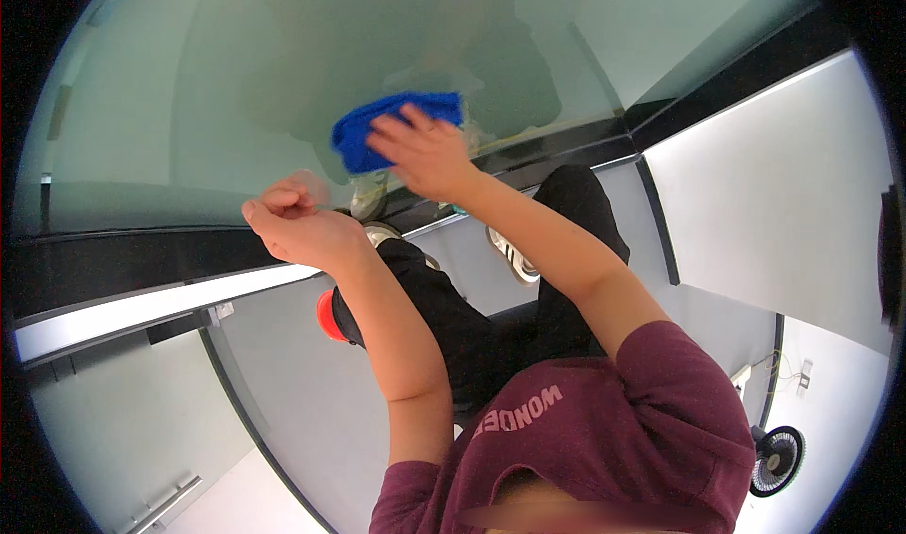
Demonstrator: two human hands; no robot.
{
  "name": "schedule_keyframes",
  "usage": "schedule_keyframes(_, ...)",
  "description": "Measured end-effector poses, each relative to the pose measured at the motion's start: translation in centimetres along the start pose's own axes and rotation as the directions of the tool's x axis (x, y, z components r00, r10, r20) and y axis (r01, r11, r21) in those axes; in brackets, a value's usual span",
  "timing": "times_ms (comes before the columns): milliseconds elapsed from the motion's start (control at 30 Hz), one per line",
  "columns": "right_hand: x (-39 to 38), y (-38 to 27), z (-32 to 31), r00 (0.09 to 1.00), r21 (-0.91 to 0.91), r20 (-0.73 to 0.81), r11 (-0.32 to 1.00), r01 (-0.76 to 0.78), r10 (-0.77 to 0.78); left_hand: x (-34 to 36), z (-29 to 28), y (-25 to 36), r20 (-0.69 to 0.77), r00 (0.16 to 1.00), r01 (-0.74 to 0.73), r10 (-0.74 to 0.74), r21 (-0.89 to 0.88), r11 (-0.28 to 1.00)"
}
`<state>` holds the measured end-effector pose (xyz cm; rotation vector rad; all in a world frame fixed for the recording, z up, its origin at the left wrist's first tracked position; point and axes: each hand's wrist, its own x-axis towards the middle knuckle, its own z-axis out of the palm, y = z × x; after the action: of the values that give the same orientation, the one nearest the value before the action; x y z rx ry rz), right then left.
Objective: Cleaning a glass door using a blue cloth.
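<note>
A blue cloth [355, 143] lies against a large greenish glass pane [283, 72]. My right hand [429, 157] presses on the cloth with its fingers spread across it, a little blurred. Lower left of the cloth is my left hand [316, 237], close to the glass. Its fingers are loosely curled in, and I see nothing in them. Faint reflections of my body and hands show in the pane.
A black frame strip [123, 260] runs along the glass, with a white ledge [170, 309] below. My shoes [514, 256] stand on the grey floor [302, 392]. A red round object [328, 315] is by my leg. A black fan [779, 460] stands lower right, near a white wall panel [764, 185].
</note>
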<state>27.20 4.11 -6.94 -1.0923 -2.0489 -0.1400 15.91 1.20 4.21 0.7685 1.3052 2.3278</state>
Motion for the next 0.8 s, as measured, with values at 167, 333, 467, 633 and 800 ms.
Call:
schedule_keyframes(167,-0.5,-0.1,2.2,0.969,0.004,0.055,0.971,0.240,-0.240,0.7,-0.4,-0.2,-0.026,0.999,0.027,-0.027,0.011,1.000)
schedule_keyframes(333,-2.6,4.1,1.0,0.900,-0.136,0.182,0.897,0.421,-0.395,0.7,-0.3,-0.2,-0.035,0.995,0.091,-0.091,0.006,0.996)
schedule_keyframes(467,-4.6,7.7,-2.6,0.906,-0.214,0.309,0.907,0.362,-0.288,0.3,0.1,0.1,-0.056,0.993,0.109,-0.107,0.031,0.994)
schedule_keyframes(633,-6.8,13.1,-7.3,0.971,-0.358,0.166,0.908,0.220,-0.170,-0.2,0.7,-0.2,-0.029,0.996,0.080,-0.079,0.050,0.996)
schedule_keyframes(800,-10.0,18.2,-10.6,0.999,-0.403,0.035,0.914,0.051,-0.040,-1.1,1.9,-0.2,-0.047,0.991,0.132,-0.128,0.078,0.988)
